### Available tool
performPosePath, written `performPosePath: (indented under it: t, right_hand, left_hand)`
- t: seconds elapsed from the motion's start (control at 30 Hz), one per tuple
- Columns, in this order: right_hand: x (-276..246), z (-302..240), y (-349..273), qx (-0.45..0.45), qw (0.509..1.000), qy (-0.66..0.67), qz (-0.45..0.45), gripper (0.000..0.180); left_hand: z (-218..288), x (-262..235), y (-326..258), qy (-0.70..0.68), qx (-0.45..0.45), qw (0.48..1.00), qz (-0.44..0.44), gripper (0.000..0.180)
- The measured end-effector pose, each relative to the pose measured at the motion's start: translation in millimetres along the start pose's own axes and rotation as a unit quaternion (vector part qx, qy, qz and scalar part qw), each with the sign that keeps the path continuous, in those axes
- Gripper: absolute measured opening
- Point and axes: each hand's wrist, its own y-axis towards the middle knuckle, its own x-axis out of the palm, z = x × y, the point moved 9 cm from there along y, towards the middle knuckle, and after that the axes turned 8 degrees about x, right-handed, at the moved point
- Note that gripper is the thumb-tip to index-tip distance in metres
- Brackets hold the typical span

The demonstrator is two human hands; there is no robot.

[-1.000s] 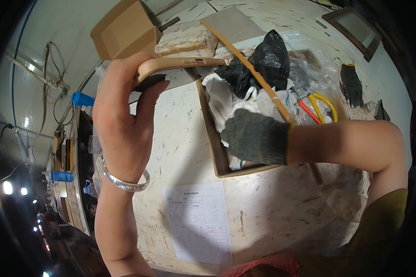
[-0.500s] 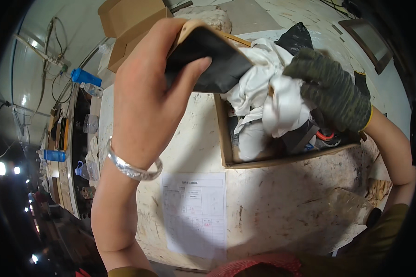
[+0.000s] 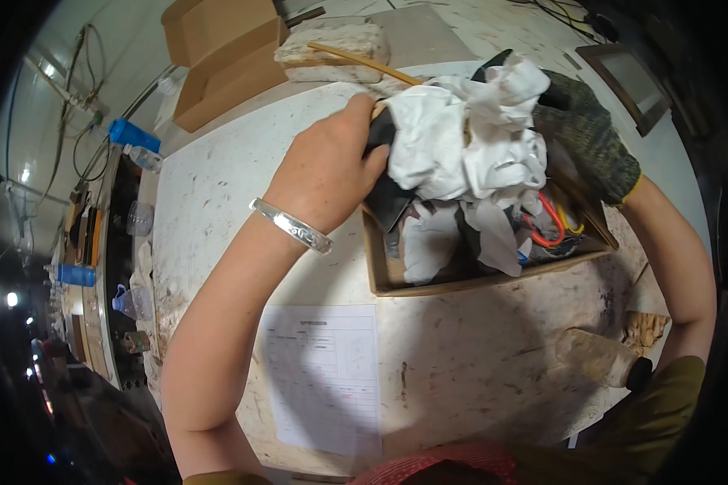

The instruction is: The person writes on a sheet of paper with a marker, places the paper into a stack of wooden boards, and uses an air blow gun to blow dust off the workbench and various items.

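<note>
My bare left hand [image 3: 325,166], with a silver bangle at the wrist, is closed round a flat black piece with a tan edge [image 3: 390,190]. That piece is up against a bunched white cloth [image 3: 437,137] over an open cardboard box [image 3: 378,263]. On the cloth's far right side, my right hand [image 3: 586,137] wears a dark mottled green glove and grips the cloth; its fingertips are mostly hidden. Inside the box are red-orange handles [image 3: 552,230], a yellow loop [image 3: 573,220], grey-white cloth scraps [image 3: 429,242] and dark bits.
A printed paper sheet [image 3: 323,380] lies in front of the box. A clear bottle with a black cap [image 3: 594,356] is at the near right. Behind are an open brown carton [image 3: 226,81], a pale block [image 3: 332,52], a yellowish stick [image 3: 364,63] and a dark-framed panel [image 3: 627,85].
My left hand has brought the black piece down and right, against the white cloth. The cloth has been lifted and bunched, showing more of the box's red-orange and yellow handles.
</note>
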Motion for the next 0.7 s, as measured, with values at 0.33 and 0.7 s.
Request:
performPosePath:
  t: [0.33,0.7]
  right_hand:
    - [62,-76,-83,-0.326,0.916,-0.165,-0.167,0.024]
    - [-68,87,-128,0.149,0.974,-0.163,0.047,0.055]
  left_hand:
    - [-47,37,-5,-0.045,-0.088,0.981,-0.165,0.038]
    - [191,104,12,0.022,0.361,0.932,-0.039,0.044]
